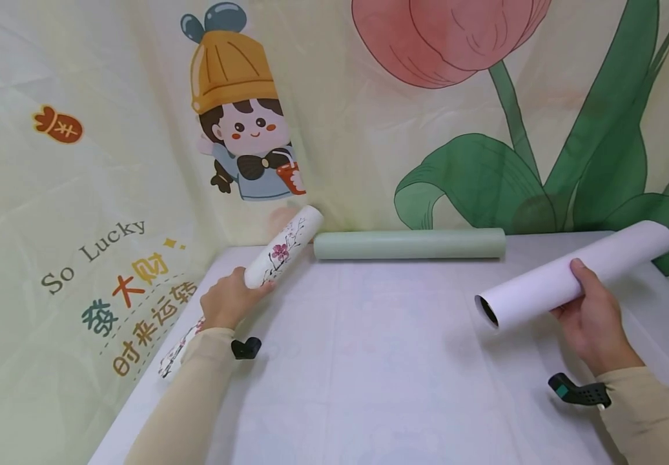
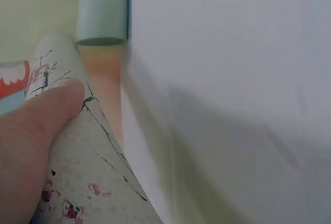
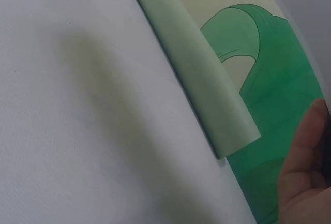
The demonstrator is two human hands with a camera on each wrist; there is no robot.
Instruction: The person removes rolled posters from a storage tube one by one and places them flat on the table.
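Note:
My left hand (image 1: 230, 302) grips a wallpaper roll (image 1: 296, 236) printed with plum blossoms and dark branches. This roll slants along the table's left side, its lower end showing beyond my forearm. In the left wrist view the thumb (image 2: 62, 102) lies across the printed surface. On the right, my right hand (image 1: 593, 320) holds a plain white roll (image 1: 532, 281), thumb on the near side. The white roll tilts up to the right, and its hollow left end faces me. A pale green roll (image 1: 410, 245) lies along the table's back edge, between the two hands.
The white-covered table (image 1: 369, 361) stretches out in front of me. Behind it hangs a cream cloth backdrop (image 1: 346, 129) printed with a cartoon child, a pink tulip and green leaves. The same cloth continues down the left side beside the table edge.

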